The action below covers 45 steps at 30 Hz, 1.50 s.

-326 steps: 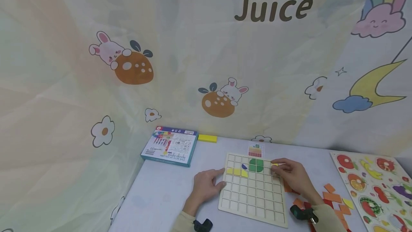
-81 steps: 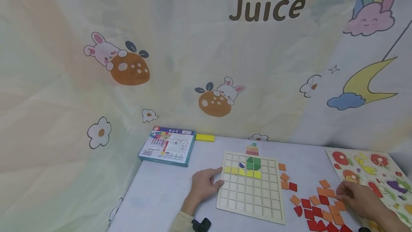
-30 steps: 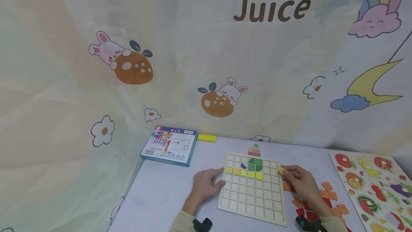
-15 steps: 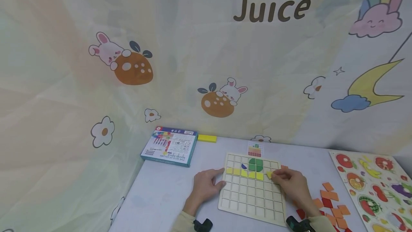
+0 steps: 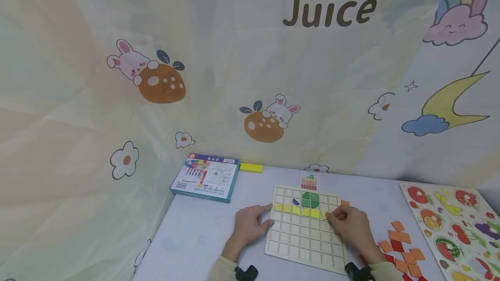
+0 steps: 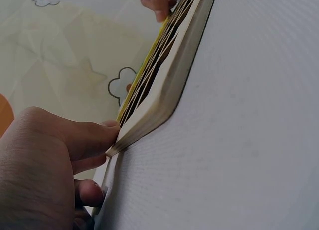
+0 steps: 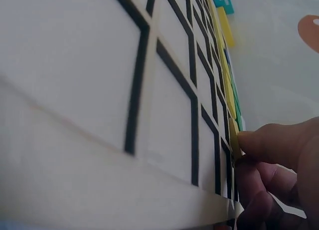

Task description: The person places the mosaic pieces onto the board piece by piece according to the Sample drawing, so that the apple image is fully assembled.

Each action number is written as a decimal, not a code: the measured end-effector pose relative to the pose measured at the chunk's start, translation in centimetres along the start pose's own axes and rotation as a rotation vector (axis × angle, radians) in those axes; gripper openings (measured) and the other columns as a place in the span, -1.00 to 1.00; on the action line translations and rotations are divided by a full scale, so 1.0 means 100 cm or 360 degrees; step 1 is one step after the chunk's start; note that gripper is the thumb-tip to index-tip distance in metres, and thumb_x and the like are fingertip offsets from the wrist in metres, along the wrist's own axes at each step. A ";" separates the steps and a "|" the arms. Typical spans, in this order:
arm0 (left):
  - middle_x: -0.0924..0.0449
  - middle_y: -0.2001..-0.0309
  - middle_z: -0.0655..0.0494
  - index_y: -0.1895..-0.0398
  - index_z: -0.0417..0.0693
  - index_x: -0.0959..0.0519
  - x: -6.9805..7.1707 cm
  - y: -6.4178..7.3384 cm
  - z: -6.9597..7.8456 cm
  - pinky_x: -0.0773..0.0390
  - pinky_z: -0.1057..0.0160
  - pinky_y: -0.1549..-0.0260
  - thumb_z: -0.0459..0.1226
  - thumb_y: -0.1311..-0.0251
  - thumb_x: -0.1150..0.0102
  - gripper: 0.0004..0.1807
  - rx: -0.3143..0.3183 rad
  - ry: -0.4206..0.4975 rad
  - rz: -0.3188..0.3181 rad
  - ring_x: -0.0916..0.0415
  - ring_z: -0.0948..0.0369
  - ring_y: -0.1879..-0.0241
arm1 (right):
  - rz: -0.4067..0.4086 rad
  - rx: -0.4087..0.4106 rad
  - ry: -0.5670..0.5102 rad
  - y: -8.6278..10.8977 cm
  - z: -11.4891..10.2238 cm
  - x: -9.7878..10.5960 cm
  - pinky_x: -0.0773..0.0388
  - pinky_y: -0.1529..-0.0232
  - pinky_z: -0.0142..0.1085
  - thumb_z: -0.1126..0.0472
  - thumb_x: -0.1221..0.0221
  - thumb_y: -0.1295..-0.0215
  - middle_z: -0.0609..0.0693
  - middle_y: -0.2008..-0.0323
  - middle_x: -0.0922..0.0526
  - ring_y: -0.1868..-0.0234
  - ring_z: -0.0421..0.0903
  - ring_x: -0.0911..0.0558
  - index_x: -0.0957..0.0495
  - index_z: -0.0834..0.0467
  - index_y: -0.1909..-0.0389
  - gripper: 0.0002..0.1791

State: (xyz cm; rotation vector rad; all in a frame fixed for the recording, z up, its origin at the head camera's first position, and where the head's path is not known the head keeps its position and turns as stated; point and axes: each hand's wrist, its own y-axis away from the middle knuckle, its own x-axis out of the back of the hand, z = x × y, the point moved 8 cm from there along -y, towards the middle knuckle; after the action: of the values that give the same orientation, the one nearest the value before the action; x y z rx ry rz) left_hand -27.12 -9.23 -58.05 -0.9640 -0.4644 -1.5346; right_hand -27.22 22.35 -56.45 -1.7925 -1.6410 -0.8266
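Note:
A pale gridded board (image 5: pixel 291 243) lies on the table, with green rounded pieces (image 5: pixel 310 200) forming a circle and a small blue piece (image 5: pixel 296 201) near its far side. Below them runs a row of yellow square tiles (image 5: pixel 296 210). My left hand (image 5: pixel 248 223) rests at the board's left edge, index finger and thumb spread apart against it. In the left wrist view, the left hand's (image 6: pixel 45 160) thumb touches the board edge near a corner. My right hand (image 5: pixel 352 225) pinches a yellow tile (image 5: pixel 324 215) at the row's right end; its fingertips partly hide it.
Orange (image 5: pixel 398 226) and red (image 5: pixel 396 246) tiles lie scattered at the right, some hidden under the right arm. A fruit picture board (image 5: pixel 455 229) is at far right. A small picture card (image 5: pixel 310 181) lies behind the grid, a box (image 5: pixel 207 177) and yellow block (image 5: pixel 251 168) at back left.
Since the oldest frame the yellow row has lengthened. My right hand went to the loose tiles, came back with a yellow one and moved left over the board. The left hand has stayed put.

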 end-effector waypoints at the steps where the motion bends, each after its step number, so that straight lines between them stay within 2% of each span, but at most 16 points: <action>1: -0.25 0.71 0.42 -0.22 0.20 -0.74 0.000 0.000 0.000 -0.10 0.38 0.60 0.04 -0.21 -0.44 -0.50 0.0002 -0.0001 -0.0002 -0.09 0.43 0.69 | -0.0007 0.0003 0.0003 0.000 0.000 0.000 -0.32 0.50 -0.36 0.06 -0.41 -0.31 -0.11 0.58 -0.64 0.52 -0.17 -0.50 -0.73 0.17 0.38 -0.76; 9: -0.26 0.71 0.41 -0.23 0.20 -0.73 -0.001 0.000 0.000 -0.12 0.38 0.61 0.05 -0.23 -0.43 -0.50 0.0002 -0.0005 -0.0011 -0.09 0.43 0.69 | -0.0047 -0.0001 0.0008 0.002 0.000 0.001 -0.35 0.45 -0.36 0.05 -0.40 -0.32 -0.09 0.50 -0.67 0.47 -0.16 -0.50 -0.74 0.17 0.26 -0.76; 17: -0.26 0.71 0.41 -0.24 0.21 -0.73 -0.001 0.000 0.000 -0.12 0.37 0.61 0.05 -0.23 -0.43 -0.50 0.0017 -0.0007 -0.0018 -0.10 0.42 0.69 | -0.0052 0.0084 -0.0040 0.003 -0.002 -0.002 -0.38 0.44 -0.37 0.14 -0.44 -0.27 -0.10 0.45 -0.71 0.46 -0.18 -0.50 -0.76 0.14 0.26 -0.85; 24: -0.26 0.71 0.41 -0.24 0.22 -0.73 0.000 0.000 0.001 -0.11 0.38 0.60 0.06 -0.24 -0.42 -0.50 0.0009 -0.0025 -0.0019 -0.09 0.42 0.69 | -0.0039 0.0134 -0.0017 0.001 -0.001 -0.003 -0.33 0.44 -0.36 0.15 -0.47 -0.24 -0.11 0.44 -0.67 0.45 -0.17 -0.45 -0.78 0.12 0.20 -0.82; 33: -0.25 0.70 0.41 -0.24 0.21 -0.73 0.000 0.000 0.000 -0.10 0.38 0.58 0.04 -0.24 -0.43 -0.50 0.0002 -0.0028 -0.0009 -0.09 0.42 0.68 | -0.0004 0.0248 0.0000 0.000 -0.011 -0.002 -0.29 0.44 -0.37 0.18 -0.50 -0.21 -0.13 0.45 -0.60 0.46 -0.22 -0.40 -0.80 0.13 0.15 -0.79; 41: -0.26 0.70 0.40 -0.25 0.21 -0.72 -0.001 0.000 -0.001 -0.11 0.38 0.58 0.06 -0.24 -0.42 -0.49 0.0016 -0.0028 -0.0029 -0.09 0.42 0.68 | 0.0019 0.0334 0.0004 -0.002 -0.027 -0.003 -0.40 0.36 -0.42 0.22 -0.51 -0.18 -0.10 0.36 -0.67 0.40 -0.24 -0.46 -0.81 0.14 0.13 -0.76; 45: -0.26 0.70 0.39 -0.25 0.21 -0.72 0.000 0.000 0.000 -0.11 0.38 0.59 0.06 -0.24 -0.42 -0.49 0.0020 -0.0031 -0.0034 -0.08 0.42 0.68 | 0.0017 0.0320 0.0004 -0.003 -0.018 0.002 -0.41 0.35 -0.41 0.20 -0.50 -0.21 -0.08 0.34 -0.66 0.38 -0.21 -0.47 -0.80 0.16 0.09 -0.74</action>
State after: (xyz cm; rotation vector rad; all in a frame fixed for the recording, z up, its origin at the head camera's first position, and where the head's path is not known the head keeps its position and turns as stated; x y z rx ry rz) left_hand -27.14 -9.25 -58.09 -0.9675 -0.4990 -1.5407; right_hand -27.66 21.20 -55.12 -1.6588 -1.6487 -0.6343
